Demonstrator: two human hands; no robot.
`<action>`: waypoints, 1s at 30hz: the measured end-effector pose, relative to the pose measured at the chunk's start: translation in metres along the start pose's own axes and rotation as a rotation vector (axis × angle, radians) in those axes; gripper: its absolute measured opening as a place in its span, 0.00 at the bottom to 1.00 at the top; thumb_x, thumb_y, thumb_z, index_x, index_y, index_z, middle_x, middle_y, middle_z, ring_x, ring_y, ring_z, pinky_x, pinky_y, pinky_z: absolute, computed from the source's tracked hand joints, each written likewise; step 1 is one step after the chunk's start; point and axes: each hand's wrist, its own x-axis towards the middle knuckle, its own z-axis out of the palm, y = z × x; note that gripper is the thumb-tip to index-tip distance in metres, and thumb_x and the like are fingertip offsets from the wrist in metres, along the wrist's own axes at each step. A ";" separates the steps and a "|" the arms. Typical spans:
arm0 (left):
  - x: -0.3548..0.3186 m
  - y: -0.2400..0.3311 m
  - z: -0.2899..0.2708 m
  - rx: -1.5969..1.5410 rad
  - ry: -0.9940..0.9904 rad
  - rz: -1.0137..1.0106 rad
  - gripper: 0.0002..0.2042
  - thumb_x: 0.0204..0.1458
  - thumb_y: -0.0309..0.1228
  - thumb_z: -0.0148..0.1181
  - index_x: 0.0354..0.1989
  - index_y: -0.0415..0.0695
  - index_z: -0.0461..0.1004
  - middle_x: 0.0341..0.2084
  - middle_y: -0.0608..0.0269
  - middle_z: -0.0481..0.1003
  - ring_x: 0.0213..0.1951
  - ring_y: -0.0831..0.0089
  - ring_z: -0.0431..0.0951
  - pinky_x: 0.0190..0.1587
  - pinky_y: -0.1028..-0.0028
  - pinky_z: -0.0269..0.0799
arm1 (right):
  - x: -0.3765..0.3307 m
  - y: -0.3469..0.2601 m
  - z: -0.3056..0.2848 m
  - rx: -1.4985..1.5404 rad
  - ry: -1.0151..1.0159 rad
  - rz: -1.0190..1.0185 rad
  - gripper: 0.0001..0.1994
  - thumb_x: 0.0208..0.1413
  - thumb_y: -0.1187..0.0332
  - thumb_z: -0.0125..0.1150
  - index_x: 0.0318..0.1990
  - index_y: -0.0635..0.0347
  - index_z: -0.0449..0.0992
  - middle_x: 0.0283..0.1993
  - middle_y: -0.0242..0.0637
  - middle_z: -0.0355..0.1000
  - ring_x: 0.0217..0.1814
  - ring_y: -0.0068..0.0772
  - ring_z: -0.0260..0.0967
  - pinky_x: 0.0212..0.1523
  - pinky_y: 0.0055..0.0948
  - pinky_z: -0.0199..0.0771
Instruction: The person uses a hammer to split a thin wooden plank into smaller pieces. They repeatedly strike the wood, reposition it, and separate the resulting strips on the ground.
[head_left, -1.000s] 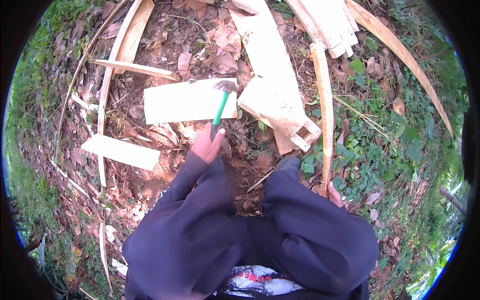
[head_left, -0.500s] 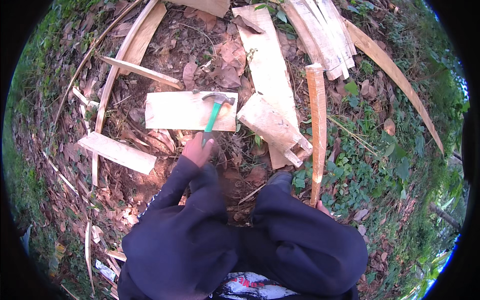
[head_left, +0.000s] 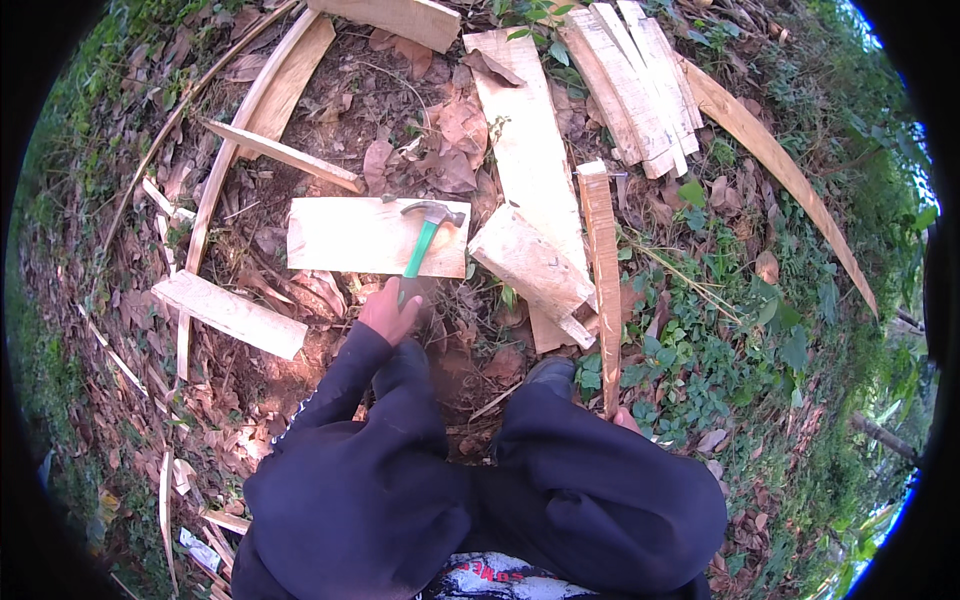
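From my remote seat I have the hammer (head_left: 424,240) toward 11 o'clock of the view, its head over a pale board (head_left: 340,235) at 10 o'clock; whether metal and wood touch, I cannot tell. My left hand (head_left: 390,312), at 9 o'clock, is closed round the dark lower grip, and I judge that low hold right: it gives reach and swing, provided the wrist is loose and the knee clear.

The wooden strip (head_left: 602,270) stands at about 2 o'clock, a thin thing, perhaps a nail (head_left: 620,175), by its upper end. My right hand (head_left: 626,420), between 4 and 5 o'clock, shows only in part beside the strip's lower end; I cannot tell how firmly it grips. I would steady the strip before any blow, fingers well below the striking spot.

Around this, a notched block (head_left: 530,265) lies just left of the strip, so I should lift the hammer over it. Slats (head_left: 630,80) lie at 1 o'clock, a short board (head_left: 230,312) at 9.
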 end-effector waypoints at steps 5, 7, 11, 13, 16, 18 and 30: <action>-0.001 -0.001 0.000 -0.007 -0.009 -0.004 0.19 0.55 0.43 0.59 0.36 0.37 0.64 0.19 0.42 0.71 0.27 0.42 0.75 0.31 0.53 0.67 | 0.007 0.005 -0.001 -0.020 0.001 -0.009 0.35 0.61 0.35 0.43 0.18 0.60 0.64 0.12 0.27 0.57 0.12 0.17 0.50 0.14 0.23 0.48; -0.001 -0.002 0.001 -0.005 -0.003 -0.001 0.19 0.55 0.43 0.59 0.35 0.37 0.64 0.19 0.42 0.71 0.27 0.42 0.74 0.31 0.53 0.67 | 0.009 0.008 -0.002 -0.025 0.005 -0.008 0.35 0.61 0.35 0.43 0.18 0.60 0.64 0.12 0.27 0.57 0.13 0.17 0.51 0.14 0.23 0.48; -0.002 -0.004 0.002 -0.019 0.017 0.028 0.19 0.55 0.43 0.60 0.35 0.37 0.63 0.19 0.43 0.70 0.26 0.42 0.74 0.30 0.53 0.66 | 0.015 0.001 -0.020 -0.047 0.037 -0.041 0.35 0.61 0.35 0.43 0.18 0.60 0.65 0.12 0.27 0.58 0.13 0.17 0.51 0.15 0.23 0.48; -0.001 -0.003 0.003 -0.017 0.015 0.030 0.19 0.55 0.43 0.60 0.35 0.37 0.63 0.18 0.43 0.70 0.26 0.42 0.74 0.30 0.53 0.66 | 0.016 -0.003 -0.029 -0.062 0.065 -0.054 0.35 0.61 0.35 0.43 0.18 0.60 0.65 0.12 0.27 0.58 0.13 0.17 0.51 0.15 0.24 0.48; -0.001 -0.004 0.003 -0.020 0.014 0.038 0.19 0.55 0.43 0.60 0.35 0.37 0.63 0.18 0.43 0.70 0.26 0.42 0.74 0.30 0.53 0.66 | 0.017 -0.007 -0.037 -0.090 0.105 -0.078 0.35 0.61 0.36 0.44 0.18 0.60 0.65 0.13 0.27 0.58 0.14 0.17 0.51 0.15 0.24 0.48; -0.001 -0.005 0.004 -0.019 0.014 0.041 0.19 0.55 0.42 0.60 0.35 0.37 0.62 0.18 0.43 0.70 0.26 0.42 0.74 0.30 0.53 0.66 | 0.018 -0.009 -0.040 -0.113 0.124 -0.091 0.35 0.61 0.36 0.44 0.18 0.60 0.65 0.13 0.27 0.58 0.14 0.17 0.51 0.15 0.24 0.48; 0.002 -0.016 0.011 -0.088 0.024 0.055 0.18 0.56 0.43 0.58 0.35 0.38 0.64 0.18 0.44 0.70 0.26 0.42 0.74 0.30 0.54 0.66 | 0.027 0.000 -0.039 -0.288 0.264 -0.241 0.34 0.61 0.36 0.45 0.18 0.61 0.66 0.14 0.26 0.59 0.15 0.16 0.52 0.16 0.24 0.49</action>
